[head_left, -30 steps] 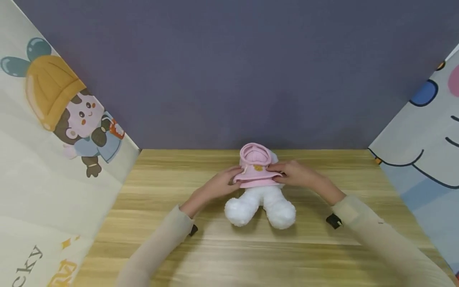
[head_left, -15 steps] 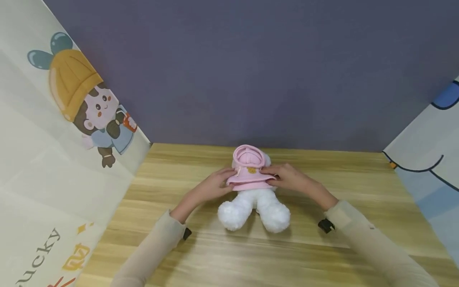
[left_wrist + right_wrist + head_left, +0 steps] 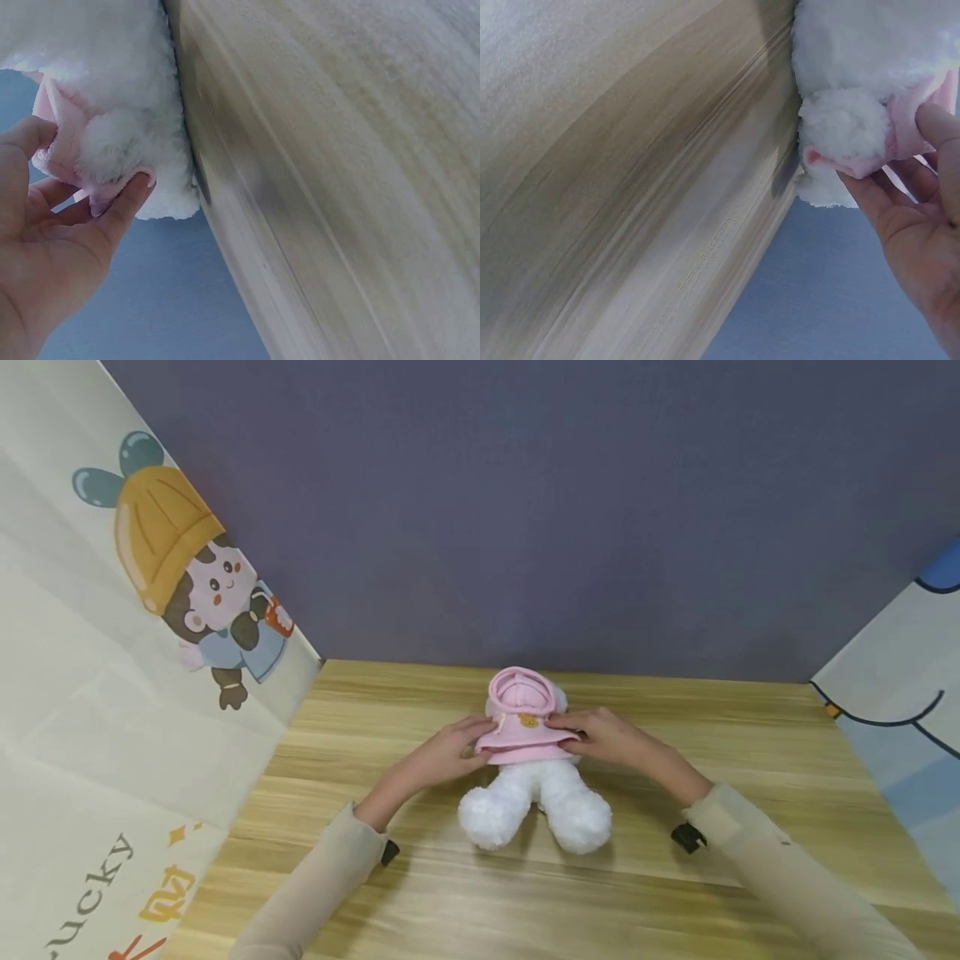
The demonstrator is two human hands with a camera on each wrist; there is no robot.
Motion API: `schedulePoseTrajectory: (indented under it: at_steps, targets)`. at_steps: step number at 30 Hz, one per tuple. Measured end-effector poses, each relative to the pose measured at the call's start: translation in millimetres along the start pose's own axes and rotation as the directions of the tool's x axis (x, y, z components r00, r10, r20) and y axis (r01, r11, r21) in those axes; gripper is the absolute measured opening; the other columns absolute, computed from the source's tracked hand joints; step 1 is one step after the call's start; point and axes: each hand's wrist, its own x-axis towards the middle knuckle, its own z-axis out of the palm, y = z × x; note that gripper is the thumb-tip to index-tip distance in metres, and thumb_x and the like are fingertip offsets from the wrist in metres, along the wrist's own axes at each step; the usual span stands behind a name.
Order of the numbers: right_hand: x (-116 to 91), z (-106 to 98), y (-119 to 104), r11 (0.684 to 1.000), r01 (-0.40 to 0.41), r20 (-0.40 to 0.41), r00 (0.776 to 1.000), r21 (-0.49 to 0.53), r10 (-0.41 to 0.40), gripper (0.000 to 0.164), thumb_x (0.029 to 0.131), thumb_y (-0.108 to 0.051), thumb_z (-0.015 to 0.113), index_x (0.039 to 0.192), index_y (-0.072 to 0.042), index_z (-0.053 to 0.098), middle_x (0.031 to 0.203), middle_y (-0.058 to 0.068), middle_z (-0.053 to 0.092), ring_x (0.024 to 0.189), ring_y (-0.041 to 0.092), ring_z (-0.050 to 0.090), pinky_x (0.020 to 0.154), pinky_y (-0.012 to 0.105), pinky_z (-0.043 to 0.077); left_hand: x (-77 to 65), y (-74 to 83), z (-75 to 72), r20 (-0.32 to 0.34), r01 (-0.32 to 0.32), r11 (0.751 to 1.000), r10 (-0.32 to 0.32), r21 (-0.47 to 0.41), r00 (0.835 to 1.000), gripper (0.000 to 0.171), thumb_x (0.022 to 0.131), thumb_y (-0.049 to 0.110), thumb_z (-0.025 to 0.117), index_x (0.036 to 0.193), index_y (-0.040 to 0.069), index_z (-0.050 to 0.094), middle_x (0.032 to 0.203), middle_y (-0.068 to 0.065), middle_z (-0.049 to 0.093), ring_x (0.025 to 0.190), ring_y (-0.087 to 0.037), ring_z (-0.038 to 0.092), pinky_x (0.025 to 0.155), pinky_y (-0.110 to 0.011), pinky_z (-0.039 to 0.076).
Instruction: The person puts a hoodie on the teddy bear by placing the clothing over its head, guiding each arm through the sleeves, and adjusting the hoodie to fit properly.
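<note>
A white fluffy plush toy lies in the middle of the table, legs toward me. It wears a small pink hoodie with a yellow patch on the chest, and the hood ring covers where its head would show. My left hand pinches the hoodie's left side, thumb near the hem and fingers at the sleeve. On the opposite side my right hand does likewise. Both wrist views show a round white paw, the left one and the right one, beside the pink cloth between thumb and fingers.
Underneath is a wood-grain table. A dark grey-blue panel rises right behind the toy. Printed cloth walls stand on both sides, the left one with a cartoon figure, the right one with a large outlined drawing.
The head view has swung slightly, so the scene shifts in it. Both hands keep their hold on the hoodie's sides, and the toy stays in place.
</note>
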Motion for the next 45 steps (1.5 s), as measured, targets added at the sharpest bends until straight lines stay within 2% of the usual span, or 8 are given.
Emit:
schedulePoseTrajectory:
  at_steps: [5,11,18,25,29,34,40,45]
  targets:
    - [0.0,0.6,-0.2,1.0,0.01,0.003,1.0,0.011,-0.01,0.04,0.09,-0.007,0.076,0.128,0.0,0.069,0.119,0.016,0.072,0.064,0.001,0.047,0.061,0.024,0.048,-1.3,1.3,-1.6,0.001,-0.013,1.0,0.013,-0.005,1.0,0.056,0.1,0.027,0.061,0.148,-0.001,0.048,0.151,-0.023,0.047,0.139,-0.036,0.046,0.116,-0.045,0.037]
    - [-4.0,1.2,-1.6,0.999,0.05,-0.029,0.998,0.008,-0.049,0.038,0.089,-0.004,0.076,0.126,0.003,0.069,0.117,0.019,0.072,0.074,0.008,0.062,0.065,0.027,0.054,1.0,1.1,-1.3,0.002,-0.026,1.0,0.026,0.009,1.0,0.056,0.101,0.028,0.061,0.148,0.0,0.049,0.151,-0.021,0.047,0.14,-0.035,0.046,0.116,-0.045,0.037]
    - [-10.1,0.8,-7.4,0.998,0.051,-0.031,0.998,0.02,-0.051,0.036,0.088,-0.004,0.076,0.124,0.0,0.071,0.112,0.015,0.074,0.072,0.003,0.058,0.063,0.023,0.052,4.9,4.7,-3.8,0.053,-0.054,0.997,0.051,0.05,0.997,0.057,0.099,0.028,0.063,0.146,-0.001,0.051,0.15,-0.02,0.05,0.139,-0.034,0.047,0.116,-0.044,0.038]
    - [-8.2,-9.4,-14.6,0.999,0.05,0.015,0.999,-0.022,-0.049,0.033,0.093,-0.005,0.071,0.125,0.002,0.07,0.117,0.017,0.073,0.094,0.022,0.072,0.076,0.035,0.059,5.5,5.4,-15.4,0.07,-0.094,0.992,0.088,0.086,0.994,0.051,0.101,0.026,0.063,0.144,0.001,0.054,0.147,-0.018,0.053,0.134,-0.032,0.053,0.112,-0.041,0.042]
    - [-0.9,-25.6,-16.3,0.996,0.05,-0.003,0.999,-0.073,-0.051,0.025,0.095,-0.002,0.067,0.119,-0.001,0.073,0.11,0.014,0.075,0.087,0.019,0.071,0.072,0.036,0.058,10.6,5.9,-28.7,-0.01,-0.153,0.984,0.154,0.096,0.988,0.034,0.101,0.017,0.063,0.132,0.004,0.066,0.127,-0.011,0.069,0.109,-0.02,0.067,0.095,-0.034,0.055]
    - [14.9,-55.8,-17.9,0.987,0.009,-0.118,0.993,-0.162,-0.028,0.02,0.094,0.002,0.067,0.111,0.0,0.076,0.101,0.015,0.075,0.08,0.02,0.069,0.068,0.039,0.057,24.8,9.4,-52.5,-0.176,-0.19,0.979,0.2,0.075,0.964,0.026,0.097,0.008,0.069,0.122,0.003,0.071,0.108,-0.009,0.075,0.081,-0.013,0.065,0.073,-0.028,0.057]
    - [48.8,-84.8,-10.2,0.967,-0.097,-0.252,0.967,-0.235,0.036,0.02,0.096,0.0,0.066,0.114,0.001,0.074,0.107,0.019,0.073,0.092,0.033,0.071,0.075,0.046,0.057,56.1,5.7,-79.0,-0.367,-0.159,0.985,0.173,0.069,0.914,0.024,0.092,0.004,0.073,0.116,0.0,0.073,0.106,-0.015,0.073,0.084,-0.021,0.066,0.073,-0.03,0.058]
    - [76.5,-93.3,0.4,0.955,-0.143,-0.321,0.946,-0.259,0.055,0.021,0.096,0.002,0.064,0.115,0.004,0.072,0.11,0.022,0.07,0.099,0.039,0.068,0.082,0.051,0.056,79.6,-8.9,-87.6,-0.426,-0.078,0.992,0.113,0.098,0.898,0.022,0.094,0.007,0.073,0.115,0.002,0.072,0.113,-0.013,0.07,0.095,-0.023,0.066,0.079,-0.034,0.057]
